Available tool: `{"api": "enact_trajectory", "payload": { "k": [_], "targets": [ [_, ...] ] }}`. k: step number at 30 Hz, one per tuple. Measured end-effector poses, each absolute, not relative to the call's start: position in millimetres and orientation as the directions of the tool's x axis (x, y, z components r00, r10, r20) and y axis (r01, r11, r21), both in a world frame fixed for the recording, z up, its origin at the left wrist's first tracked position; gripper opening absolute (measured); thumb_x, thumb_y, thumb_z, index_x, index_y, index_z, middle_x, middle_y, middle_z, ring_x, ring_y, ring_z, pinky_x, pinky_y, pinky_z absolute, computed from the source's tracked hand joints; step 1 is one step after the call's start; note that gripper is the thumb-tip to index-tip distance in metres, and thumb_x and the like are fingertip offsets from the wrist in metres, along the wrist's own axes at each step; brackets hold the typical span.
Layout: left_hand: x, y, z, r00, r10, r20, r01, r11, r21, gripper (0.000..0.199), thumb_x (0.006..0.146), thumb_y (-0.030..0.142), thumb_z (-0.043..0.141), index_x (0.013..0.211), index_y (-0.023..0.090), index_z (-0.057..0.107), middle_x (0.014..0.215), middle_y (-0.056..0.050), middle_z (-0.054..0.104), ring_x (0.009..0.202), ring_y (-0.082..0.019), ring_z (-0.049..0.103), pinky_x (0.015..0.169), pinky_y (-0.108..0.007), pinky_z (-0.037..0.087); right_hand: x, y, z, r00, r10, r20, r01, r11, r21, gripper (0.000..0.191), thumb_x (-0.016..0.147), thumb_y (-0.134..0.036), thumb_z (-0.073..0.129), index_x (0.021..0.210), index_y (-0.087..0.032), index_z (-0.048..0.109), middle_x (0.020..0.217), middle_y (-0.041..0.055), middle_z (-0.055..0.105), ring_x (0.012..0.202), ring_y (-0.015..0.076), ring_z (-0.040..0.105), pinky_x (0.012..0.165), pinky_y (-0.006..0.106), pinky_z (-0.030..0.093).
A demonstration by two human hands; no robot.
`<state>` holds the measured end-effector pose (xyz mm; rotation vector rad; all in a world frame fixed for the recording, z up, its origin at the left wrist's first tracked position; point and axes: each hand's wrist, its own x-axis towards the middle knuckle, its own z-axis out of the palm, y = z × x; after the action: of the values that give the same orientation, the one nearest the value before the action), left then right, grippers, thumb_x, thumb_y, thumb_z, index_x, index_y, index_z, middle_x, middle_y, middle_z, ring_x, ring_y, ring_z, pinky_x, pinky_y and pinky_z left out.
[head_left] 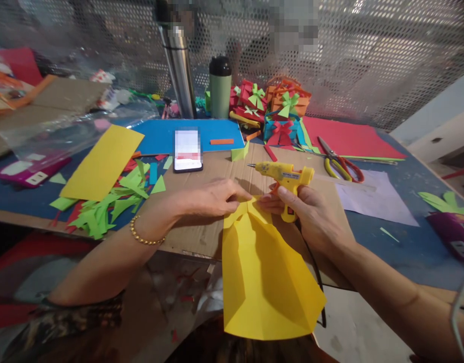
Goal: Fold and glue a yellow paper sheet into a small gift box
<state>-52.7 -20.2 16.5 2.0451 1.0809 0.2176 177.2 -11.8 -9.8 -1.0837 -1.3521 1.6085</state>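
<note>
A folded sheet of yellow paper [269,282] hangs over the table's near edge, its creased top end resting on brown cardboard. My left hand [216,199] is closed at that top end, with index finger and thumb on the paper's upper left corner. In my right hand [311,212] is a yellow hot glue gun [280,174], its metal nozzle pointing left above the paper. Some fingers of this hand reach under the gun to the paper's upper right corner. The gun's dark cord runs down beside the paper.
Behind my hands lie a phone [188,150] and blue sheets [152,136]. Green paper scraps [118,199] and a yellow sheet [103,164] are at left. Scissors [339,161] lie at right. A steel flask [179,70], a green bottle [220,91] and small paper baskets [288,103] stand behind.
</note>
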Motion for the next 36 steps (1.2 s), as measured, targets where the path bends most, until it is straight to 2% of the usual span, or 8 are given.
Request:
{"api": "enact_trajectory", "payload": {
  "k": [5, 7, 11, 14, 22, 29, 32, 36],
  "targets": [
    [-54.9, -19.9, 15.6, 0.577, 0.803, -0.149, 0.685, -0.376, 0.624, 0.058, 0.09, 0.009, 0.048, 0.145, 0.021, 0.06, 0.146, -0.006, 0.065, 0.13, -0.021, 0.061, 0.109, -0.031, 0.043, 177.0, -13.4, -9.4, -0.356, 0.926, -0.127, -0.032, -0.148, -0.988, 0.046, 0.07, -0.063, 0.087, 0.088, -0.023, 0.072, 0.087, 0.0048, 0.079, 0.085, 0.0237, 0.077, 0.09, 0.04, 0.064],
    [-55.7, -19.8, 16.1, 0.582, 0.803, -0.13, 0.687, -0.399, 0.607, 0.063, 0.088, 0.006, 0.048, 0.149, 0.022, 0.057, 0.151, -0.006, 0.061, 0.134, -0.02, 0.058, 0.112, -0.031, 0.041, 177.3, -13.4, -9.3, -0.367, 0.923, -0.119, -0.033, -0.14, -0.99, 0.045, 0.072, -0.063, 0.085, 0.087, -0.023, 0.072, 0.088, 0.005, 0.08, 0.087, 0.0235, 0.077, 0.091, 0.039, 0.064],
    [-57.2, -18.8, 15.7, 0.638, 0.752, -0.164, 0.655, -0.419, 0.629, 0.055, 0.089, 0.005, 0.047, 0.136, 0.025, 0.069, 0.135, -0.002, 0.073, 0.113, -0.016, 0.069, 0.096, -0.024, 0.048, 178.7, -12.1, -9.7, -0.38, 0.919, -0.1, -0.028, -0.12, -0.992, 0.048, 0.071, -0.064, 0.085, 0.09, -0.023, 0.07, 0.089, 0.0046, 0.079, 0.087, 0.0228, 0.077, 0.09, 0.038, 0.063],
    [-57.5, -17.8, 14.3, 0.651, 0.736, -0.186, 0.649, -0.413, 0.638, 0.048, 0.094, 0.009, 0.047, 0.129, 0.028, 0.074, 0.127, 0.0, 0.077, 0.103, -0.015, 0.072, 0.087, -0.022, 0.049, 179.4, -11.3, -10.6, -0.368, 0.923, -0.114, -0.025, -0.132, -0.991, 0.049, 0.071, -0.064, 0.085, 0.092, -0.023, 0.07, 0.09, 0.0046, 0.079, 0.086, 0.0224, 0.077, 0.089, 0.038, 0.063],
    [-56.3, -20.1, 14.6, 0.607, 0.784, -0.128, 0.657, -0.405, 0.635, 0.043, 0.093, 0.008, 0.053, 0.128, 0.023, 0.075, 0.126, -0.004, 0.077, 0.101, -0.016, 0.072, 0.087, -0.024, 0.048, 178.8, -11.6, -7.2, -0.353, 0.931, -0.098, 0.039, -0.089, -0.995, 0.055, 0.066, -0.071, 0.084, 0.088, -0.022, 0.071, 0.089, 0.0069, 0.079, 0.088, 0.025, 0.077, 0.087, 0.038, 0.063],
    [-59.6, -19.6, 14.2, 0.635, 0.763, -0.116, 0.644, -0.441, 0.624, 0.034, 0.097, 0.019, 0.054, 0.117, 0.024, 0.08, 0.112, -0.004, 0.081, 0.089, -0.015, 0.072, 0.079, -0.024, 0.048, 180.3, -10.3, -11.9, -0.37, 0.919, -0.136, 0.014, -0.141, -0.99, 0.053, 0.069, -0.068, 0.085, 0.089, -0.022, 0.071, 0.091, 0.0079, 0.079, 0.09, 0.0269, 0.077, 0.091, 0.042, 0.063],
    [-59.0, -20.1, 16.1, 0.642, 0.757, -0.12, 0.632, -0.434, 0.642, 0.038, 0.095, 0.015, 0.052, 0.122, 0.023, 0.078, 0.114, -0.003, 0.081, 0.093, -0.015, 0.073, 0.082, -0.023, 0.049, 179.9, -10.0, -12.8, -0.363, 0.924, -0.12, 0.018, -0.121, -0.992, 0.053, 0.068, -0.069, 0.085, 0.089, -0.022, 0.07, 0.092, 0.0079, 0.079, 0.089, 0.0264, 0.077, 0.089, 0.041, 0.063],
    [-58.4, -21.3, 17.6, 0.59, 0.8, -0.109, 0.668, -0.408, 0.622, 0.048, 0.093, 0.013, 0.051, 0.136, 0.024, 0.069, 0.137, -0.003, 0.071, 0.116, -0.019, 0.068, 0.098, -0.027, 0.047, 179.8, -9.9, -11.1, -0.367, 0.922, -0.121, 0.012, -0.126, -0.992, 0.055, 0.068, -0.071, 0.084, 0.089, -0.022, 0.07, 0.087, 0.0067, 0.079, 0.084, 0.0239, 0.077, 0.088, 0.04, 0.064]
  ]
}}
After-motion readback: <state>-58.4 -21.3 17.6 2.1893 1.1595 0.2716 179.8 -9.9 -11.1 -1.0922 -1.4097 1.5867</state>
